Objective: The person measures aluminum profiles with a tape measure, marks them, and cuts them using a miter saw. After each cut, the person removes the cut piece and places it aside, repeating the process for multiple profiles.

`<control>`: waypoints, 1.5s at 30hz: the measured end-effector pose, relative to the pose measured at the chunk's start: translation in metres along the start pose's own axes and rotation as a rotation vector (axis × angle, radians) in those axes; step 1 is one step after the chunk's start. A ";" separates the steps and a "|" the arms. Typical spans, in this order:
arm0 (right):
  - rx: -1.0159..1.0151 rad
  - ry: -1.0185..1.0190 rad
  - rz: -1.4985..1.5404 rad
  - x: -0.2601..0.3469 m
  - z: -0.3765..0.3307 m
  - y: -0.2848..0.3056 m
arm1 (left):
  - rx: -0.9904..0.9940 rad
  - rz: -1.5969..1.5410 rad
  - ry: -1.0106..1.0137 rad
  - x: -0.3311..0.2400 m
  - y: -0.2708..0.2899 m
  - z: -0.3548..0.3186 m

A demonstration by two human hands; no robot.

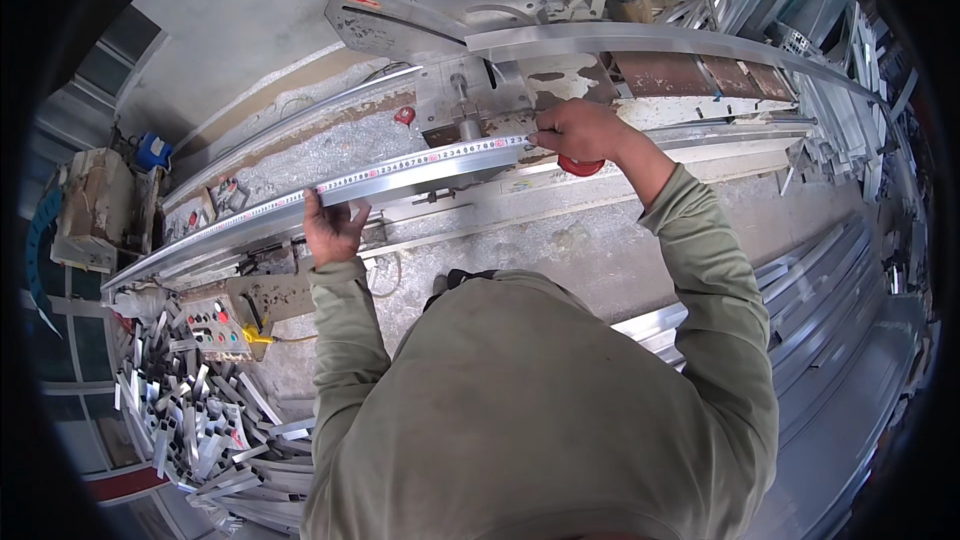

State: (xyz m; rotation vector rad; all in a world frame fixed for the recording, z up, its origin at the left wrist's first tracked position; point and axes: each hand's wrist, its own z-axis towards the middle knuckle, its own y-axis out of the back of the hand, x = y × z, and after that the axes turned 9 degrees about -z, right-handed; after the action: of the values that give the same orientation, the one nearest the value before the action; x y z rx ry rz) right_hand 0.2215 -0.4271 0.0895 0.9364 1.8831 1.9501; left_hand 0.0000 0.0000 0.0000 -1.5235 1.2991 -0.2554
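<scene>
A long aluminium bar lies across the saw bench from the lower left toward the middle. A tape measure blade is stretched along its top face. My left hand presses the blade's left end against the bar, thumb on top. My right hand grips the red tape measure case at the bar's right end, just in front of the saw head.
A grey saw bench dusted with metal chips runs across the view. A control box with coloured buttons sits at the lower left above a heap of short aluminium offcuts. Long aluminium profiles are stacked on the right.
</scene>
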 end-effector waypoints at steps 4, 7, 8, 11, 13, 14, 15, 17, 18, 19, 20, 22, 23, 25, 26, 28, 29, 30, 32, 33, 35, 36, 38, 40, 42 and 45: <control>-0.032 0.003 -0.015 0.003 -0.009 0.003 | -0.007 0.000 0.006 0.001 0.002 -0.003; -0.053 0.006 -0.023 0.002 -0.015 0.001 | -0.010 -0.006 0.015 0.000 0.005 -0.001; -0.061 0.013 -0.022 0.003 -0.014 0.002 | -0.009 -0.009 0.019 -0.003 0.007 -0.001; -0.082 0.017 -0.025 0.003 -0.017 0.000 | -0.067 0.033 -0.010 0.002 -0.006 -0.012; -0.082 0.013 -0.028 0.003 -0.018 -0.002 | -0.043 0.027 -0.009 -0.001 -0.001 -0.010; -0.081 0.024 -0.037 0.001 -0.017 -0.004 | -0.033 0.021 -0.004 -0.002 0.001 -0.009; -0.078 0.013 -0.038 0.002 -0.018 -0.004 | -0.023 0.015 -0.001 -0.002 0.001 -0.010; -0.070 -0.008 -0.039 0.005 -0.019 -0.004 | -0.041 0.022 -0.006 -0.001 0.001 -0.011; -0.065 -0.012 -0.054 0.005 -0.018 -0.004 | -0.050 0.018 -0.008 0.000 0.000 -0.011; -0.061 -0.015 -0.068 0.004 -0.018 -0.004 | -0.059 0.014 -0.010 0.001 0.000 -0.011; -0.057 -0.019 -0.083 0.004 -0.017 -0.005 | -0.065 0.001 -0.007 0.001 0.001 -0.008; -0.067 -0.027 -0.075 0.006 -0.018 -0.005 | -0.066 -0.010 -0.007 0.001 0.001 -0.007; -0.073 -0.031 -0.070 0.006 -0.018 -0.005 | -0.066 -0.016 -0.007 0.001 0.002 -0.006; -0.070 -0.026 -0.076 0.004 -0.017 -0.007 | -0.060 -0.015 -0.004 0.001 0.001 -0.005; -0.069 -0.025 -0.079 0.003 -0.017 -0.008 | -0.057 -0.015 -0.003 0.002 0.001 -0.005; -0.077 -0.027 -0.090 0.005 -0.018 -0.006 | -0.065 -0.008 -0.006 0.002 0.000 -0.004; -0.082 -0.029 -0.096 0.005 -0.018 -0.004 | -0.068 -0.005 -0.007 0.003 -0.001 -0.004; -0.073 -0.034 -0.096 0.006 -0.017 -0.004 | -0.069 -0.006 -0.007 0.003 0.000 -0.004; -0.057 -0.045 -0.097 0.005 -0.015 -0.004 | -0.069 -0.007 -0.005 0.003 -0.001 -0.005; -0.056 -0.048 -0.098 0.005 -0.014 -0.005 | -0.060 -0.015 -0.004 0.002 0.000 -0.003; -0.054 -0.054 -0.098 0.004 -0.013 -0.007 | -0.042 -0.029 0.000 0.001 0.004 0.000; -0.053 -0.054 -0.092 0.004 -0.013 -0.006 | -0.052 -0.021 -0.003 0.002 0.002 -0.001; -0.051 -0.054 -0.080 0.004 -0.013 -0.006 | -0.074 -0.003 -0.009 0.005 -0.002 -0.003; -0.041 -0.072 -0.081 0.006 -0.009 -0.004 | -0.077 0.001 -0.006 0.003 -0.003 0.000; -0.033 -0.077 -0.079 0.002 -0.004 -0.001 | -0.079 0.016 -0.006 0.006 -0.008 0.005; -0.046 -0.064 -0.112 -0.014 0.016 0.005 | -0.022 0.022 0.012 0.011 -0.030 0.019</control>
State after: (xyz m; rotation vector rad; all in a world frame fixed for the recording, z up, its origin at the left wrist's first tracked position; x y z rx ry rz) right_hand 0.2434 -0.4237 0.0902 0.8517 1.8067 1.8682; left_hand 0.0351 -0.0030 0.0119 -1.5275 1.3312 -0.2381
